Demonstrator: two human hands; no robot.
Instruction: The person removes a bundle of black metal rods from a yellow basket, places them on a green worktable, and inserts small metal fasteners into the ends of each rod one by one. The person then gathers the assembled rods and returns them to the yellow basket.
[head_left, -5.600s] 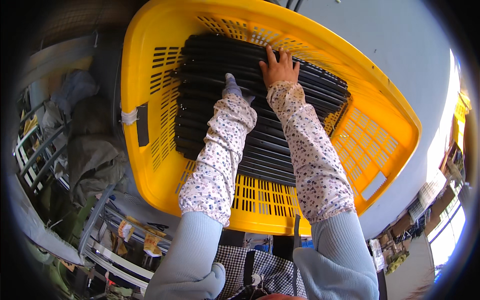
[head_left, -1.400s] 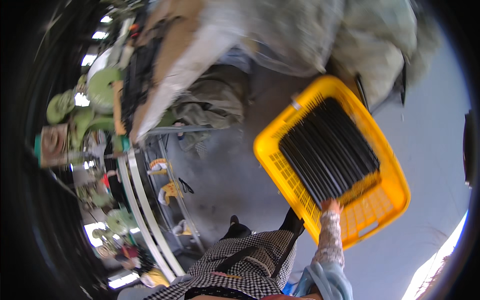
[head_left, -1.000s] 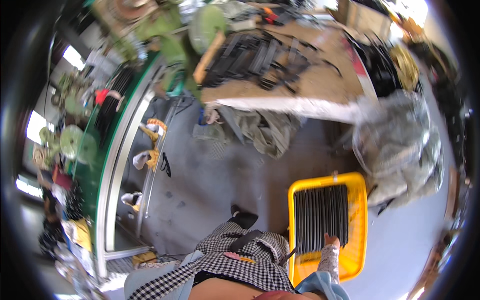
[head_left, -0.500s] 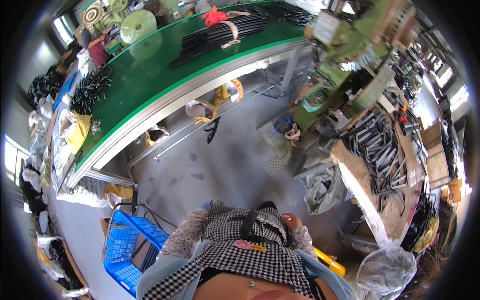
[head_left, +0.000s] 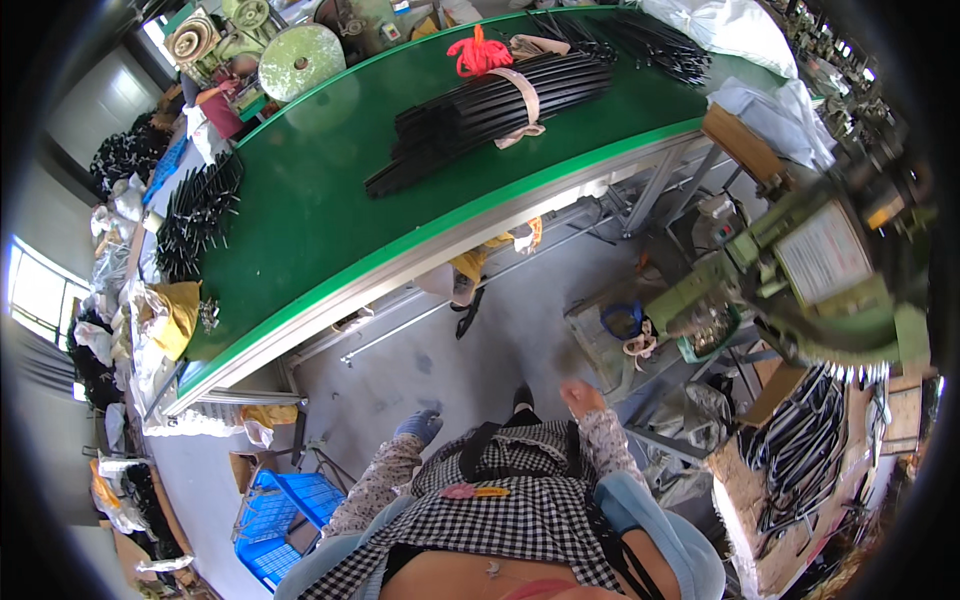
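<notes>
There was the table (head_left: 320,230), its green top smooth with a soft sheen, and bright metal ran along its near edge (head_left: 480,236)! Toward the far edge, black rods (head_left: 455,118) gleamed under a matt, pale cloth strip (head_left: 527,95). By the near left corner, a yellow sack (head_left: 178,318) looked creased. Beyond the near edge, the blue basket (head_left: 262,515) was smooth plastic, the checked apron (head_left: 430,520) matt cloth!

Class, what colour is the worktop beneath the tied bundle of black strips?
The worktop is green; it shows best in the head view.
</notes>
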